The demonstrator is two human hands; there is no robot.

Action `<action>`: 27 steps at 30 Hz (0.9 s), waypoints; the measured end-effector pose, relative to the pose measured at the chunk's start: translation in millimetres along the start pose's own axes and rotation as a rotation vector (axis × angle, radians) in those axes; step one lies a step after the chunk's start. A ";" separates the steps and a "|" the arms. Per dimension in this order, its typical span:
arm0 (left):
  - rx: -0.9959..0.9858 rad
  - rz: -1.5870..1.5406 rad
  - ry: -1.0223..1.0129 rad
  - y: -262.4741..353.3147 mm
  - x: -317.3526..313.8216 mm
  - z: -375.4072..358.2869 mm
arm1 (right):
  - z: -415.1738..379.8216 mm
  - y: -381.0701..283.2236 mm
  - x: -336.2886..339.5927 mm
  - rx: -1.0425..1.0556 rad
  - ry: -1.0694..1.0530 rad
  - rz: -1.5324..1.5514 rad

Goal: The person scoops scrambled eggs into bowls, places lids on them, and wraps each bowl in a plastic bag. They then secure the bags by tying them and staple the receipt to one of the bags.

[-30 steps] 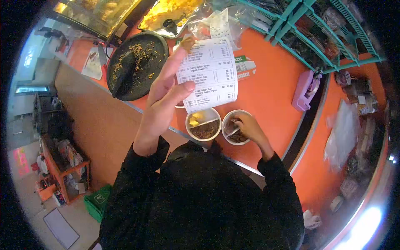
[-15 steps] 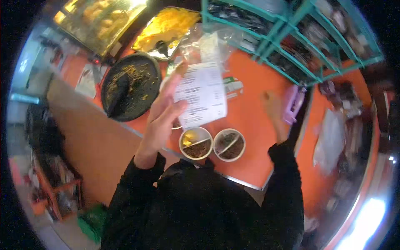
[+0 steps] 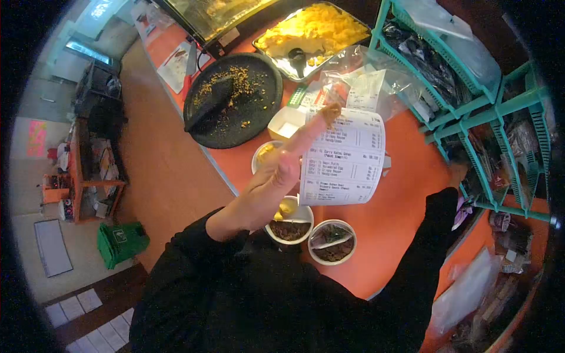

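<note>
A long printed receipt [image 3: 344,159] hangs curled in my left hand [image 3: 273,182], with its text facing me. My left thumb presses against the side of the hand, and the index finger stretches over the paper's upper left. Below the receipt stand two round divided bowls, one [image 3: 288,230] with dark and yellow food, the other [image 3: 333,250] with dark food on both sides. Behind my left hand a third bowl [image 3: 262,154] is partly covered. My right hand [image 3: 458,175] is at the teal baskets on the right; its fingers are dim and cannot be made out.
A black stone mortar [image 3: 268,120] with a pestle and crumbs lies at the left. Behind it is a metal tray of yellow food [image 3: 321,26]. Teal baskets [image 3: 432,126] hold packaging. A white box [image 3: 286,125] and second receipt [image 3: 365,88] lie on the orange counter [image 3: 394,235].
The view has swung toward the left. My right hand has moved from over the counter to the teal baskets. My left hand still holds the receipt, now sharper and readable.
</note>
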State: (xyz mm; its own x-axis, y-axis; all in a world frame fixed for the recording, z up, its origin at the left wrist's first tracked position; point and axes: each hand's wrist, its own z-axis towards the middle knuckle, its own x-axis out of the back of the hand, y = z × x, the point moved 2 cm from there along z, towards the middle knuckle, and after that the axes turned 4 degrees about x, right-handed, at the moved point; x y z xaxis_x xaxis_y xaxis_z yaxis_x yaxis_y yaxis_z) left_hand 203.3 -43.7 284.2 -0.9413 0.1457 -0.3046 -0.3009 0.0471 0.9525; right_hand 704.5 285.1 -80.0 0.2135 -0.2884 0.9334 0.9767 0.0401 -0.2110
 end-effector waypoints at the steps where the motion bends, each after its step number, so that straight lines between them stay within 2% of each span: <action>1: 0.017 -0.016 0.004 0.8 -1.4 2.0 | 1.3 6.3 -2.0 -0.076 0.047 -0.015; 6: 0.001 0.046 0.021 -2.0 1.1 -6.7 | 8.3 19.7 -6.0 -0.469 0.319 -0.086; 9: -0.015 0.041 0.021 1.5 -0.7 -7.0 | -3.9 22.8 11.4 -0.537 0.504 0.016; 12: -0.070 0.067 0.027 0.8 1.1 -12.0 | -35.6 -61.4 83.4 -0.435 0.590 0.268; 14: -0.101 0.059 0.012 3.1 3.9 -15.0 | -48.1 -88.6 100.8 -0.532 0.599 0.794; 16: -0.127 0.055 0.011 2.8 8.2 -17.1 | -48.9 -81.5 102.9 -0.271 0.695 0.274; 18: -0.147 0.041 0.002 7.8 8.2 -23.2 | -53.7 -76.3 114.8 -0.534 0.598 0.952; 20: -0.180 0.093 0.009 11.5 10.9 -25.2 | -59.1 -104.7 143.4 -0.633 0.408 1.415; 22: -0.189 0.107 0.013 15.3 14.7 -28.8 | -75.7 -149.4 166.7 -0.578 0.172 1.655; 24: -0.170 0.077 0.014 17.7 17.8 -33.0 | -115.0 -201.9 168.8 -0.283 -0.101 1.559; 25: -0.180 0.082 0.017 18.9 19.2 -34.3 | -140.5 -255.3 183.3 -0.344 -0.311 1.460; 26: -0.189 0.087 0.021 19.5 19.1 -34.1 | -165.3 -300.7 204.6 -0.174 -0.691 1.454; 27: -0.202 0.089 0.022 20.6 21.9 -37.3 | -190.4 -324.5 188.7 -0.073 -0.903 1.379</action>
State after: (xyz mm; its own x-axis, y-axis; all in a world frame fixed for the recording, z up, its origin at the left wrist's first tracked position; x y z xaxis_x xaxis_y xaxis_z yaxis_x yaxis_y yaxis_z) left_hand 170.8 -76.4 297.1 -0.9679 0.1191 -0.2214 -0.2391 -0.1642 0.9570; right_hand 423.4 35.5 109.4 0.8347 0.5404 -0.1062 0.0537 -0.2717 -0.9609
